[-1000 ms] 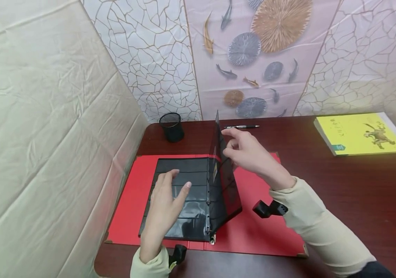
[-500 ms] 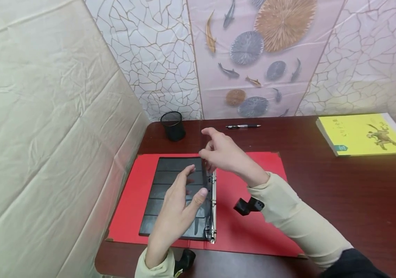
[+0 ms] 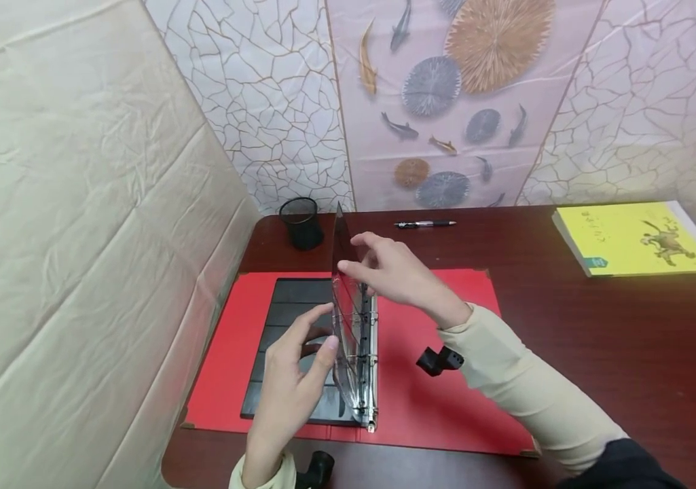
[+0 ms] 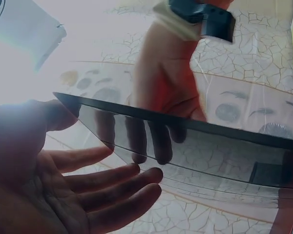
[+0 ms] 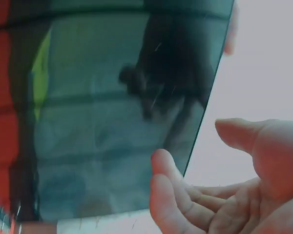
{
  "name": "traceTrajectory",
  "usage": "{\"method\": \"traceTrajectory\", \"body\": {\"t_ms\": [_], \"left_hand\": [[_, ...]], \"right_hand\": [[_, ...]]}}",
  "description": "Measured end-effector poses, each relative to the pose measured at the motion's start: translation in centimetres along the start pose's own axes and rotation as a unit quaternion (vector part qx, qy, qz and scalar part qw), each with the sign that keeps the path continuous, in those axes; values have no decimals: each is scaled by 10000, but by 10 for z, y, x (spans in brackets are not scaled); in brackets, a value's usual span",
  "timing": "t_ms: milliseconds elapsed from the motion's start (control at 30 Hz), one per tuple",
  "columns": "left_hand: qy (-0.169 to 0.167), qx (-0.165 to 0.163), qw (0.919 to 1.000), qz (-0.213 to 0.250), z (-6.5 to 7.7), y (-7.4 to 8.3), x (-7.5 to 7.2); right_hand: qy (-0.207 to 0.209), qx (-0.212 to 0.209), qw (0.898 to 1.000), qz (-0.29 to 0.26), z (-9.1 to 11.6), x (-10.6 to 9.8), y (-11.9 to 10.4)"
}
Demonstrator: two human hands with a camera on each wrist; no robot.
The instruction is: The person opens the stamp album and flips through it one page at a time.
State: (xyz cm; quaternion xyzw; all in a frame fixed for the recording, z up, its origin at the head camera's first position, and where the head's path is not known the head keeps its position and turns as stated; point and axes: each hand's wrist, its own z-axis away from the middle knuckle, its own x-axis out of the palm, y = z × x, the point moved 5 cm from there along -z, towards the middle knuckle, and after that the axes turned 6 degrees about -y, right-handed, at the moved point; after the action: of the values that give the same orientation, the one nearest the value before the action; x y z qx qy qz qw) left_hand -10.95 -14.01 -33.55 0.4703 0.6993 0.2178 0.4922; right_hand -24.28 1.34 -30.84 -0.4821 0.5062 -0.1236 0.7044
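Observation:
A red ring binder (image 3: 433,380) lies unfolded on the desk, its metal rings (image 3: 373,356) along the spine. On its left cover rest black pocket pages (image 3: 301,292). One glossy, dark, see-through pocket page (image 3: 348,326) stands nearly upright from the rings, between both hands. My left hand (image 3: 286,380) is at its left side, thumb and fingers spread; fingertips meet or nearly meet the page in the left wrist view, where they are mirrored. On the page's other side, my right hand (image 3: 393,272) has its fingers at the free edge, thumb apart from them in the right wrist view.
Behind the binder are a black mesh pen cup (image 3: 302,224) and a pen (image 3: 425,223). A yellow book (image 3: 641,238) lies at the back right. A fabric-covered wall (image 3: 109,272) borders the desk on the left, and a patterned one stands behind.
A black page that stood to the right of the rings has swung over to the left. Now a see-through page stands nearly upright there. My right hand has moved left with the turning.

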Motion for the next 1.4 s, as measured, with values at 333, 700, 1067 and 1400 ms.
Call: {"method": "traceTrajectory", "body": {"t_ms": [333, 700, 1067, 1400], "left_hand": [[227, -97, 9996, -134, 8, -5, -12], [449, -213, 9986, -171, 12, -12, -25], [704, -937, 9913, -591, 20, -25, -35], [909, -1836, 9750, -861, 33, -44, -44]], "right_hand": [[1173, 192, 9920, 420, -1, -34, 66], [1033, 463, 9861, 1217, 8, -43, 133], [177, 1036, 9675, 2300, 26, -22, 203], [-246, 1298, 9633, 2335, 30, -16, 219]]}}
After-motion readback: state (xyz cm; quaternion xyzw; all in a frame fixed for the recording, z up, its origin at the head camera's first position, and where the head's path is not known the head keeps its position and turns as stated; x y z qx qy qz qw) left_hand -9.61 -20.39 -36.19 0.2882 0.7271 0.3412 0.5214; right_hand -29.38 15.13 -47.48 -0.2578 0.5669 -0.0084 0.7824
